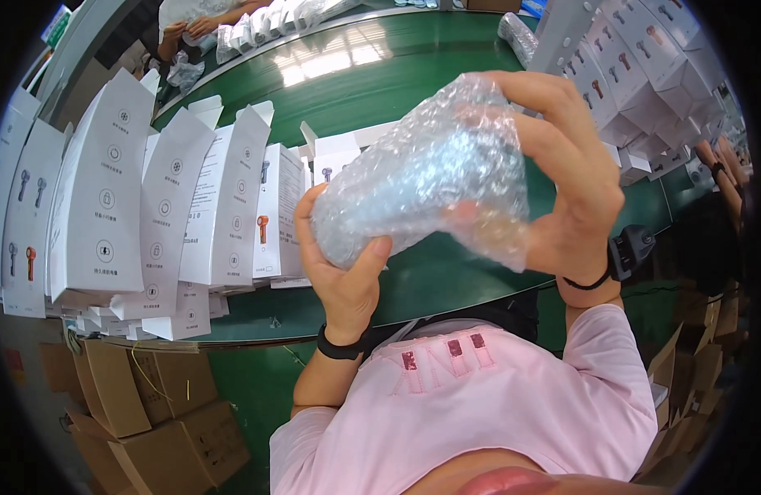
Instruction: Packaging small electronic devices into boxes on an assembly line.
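Note:
Between both hands, above the green work surface, a bubble-wrap bag point(422, 177) is held at a tilt. A pale blue object shows through the clear film, but its exact shape is blurred by the bubbles. My left hand point(343, 285) cups the narrower lower-left end, with the thumb in front and fingers behind. Up at the wider right end, my right hand point(574, 169) has its fingers curled over the bag, and some fingertips show through the film. Just left of the bag stand white printed cartons point(277, 214) with their top flaps open.
More upright white cartons point(100, 198) fill the left side. White boxes point(636, 66) are stacked at the right. Across the green belt point(331, 74), another person's hands point(195, 29) work near a row of wrapped items point(265, 25). Brown cardboard boxes point(162, 412) sit on the floor, lower left.

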Demonstrator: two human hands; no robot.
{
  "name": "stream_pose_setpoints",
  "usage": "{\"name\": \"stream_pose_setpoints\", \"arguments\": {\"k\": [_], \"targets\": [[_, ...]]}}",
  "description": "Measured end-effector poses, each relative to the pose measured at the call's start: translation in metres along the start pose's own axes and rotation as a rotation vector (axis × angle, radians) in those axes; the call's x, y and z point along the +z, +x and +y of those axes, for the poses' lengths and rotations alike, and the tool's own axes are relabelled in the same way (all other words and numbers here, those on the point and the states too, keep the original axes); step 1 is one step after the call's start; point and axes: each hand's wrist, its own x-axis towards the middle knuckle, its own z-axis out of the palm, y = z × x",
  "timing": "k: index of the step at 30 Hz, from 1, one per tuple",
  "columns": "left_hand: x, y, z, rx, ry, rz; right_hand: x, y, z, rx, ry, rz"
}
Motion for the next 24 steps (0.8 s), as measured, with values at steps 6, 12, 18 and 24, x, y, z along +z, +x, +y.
{"name": "stream_pose_setpoints", "arguments": {"k": [6,12,18,24], "targets": [[-0.008,0.003,-0.007,0.25,0.222,0.056,0.017,0.008,-0.005,0.06,-0.025,0.041],[-0.001,0.002,0.004,-0.109,-0.134,-0.03,0.024,0.013,-0.009,0.067,0.035,0.024],[-0.003,0.003,0.017,-0.723,-0.475,-0.238,0.023,0.012,-0.013,0.13,0.079,0.05],[-0.005,-0.007,0.009,-0.93,-0.998,-0.311,0.028,0.014,-0.018,0.151,0.079,0.142]]}}
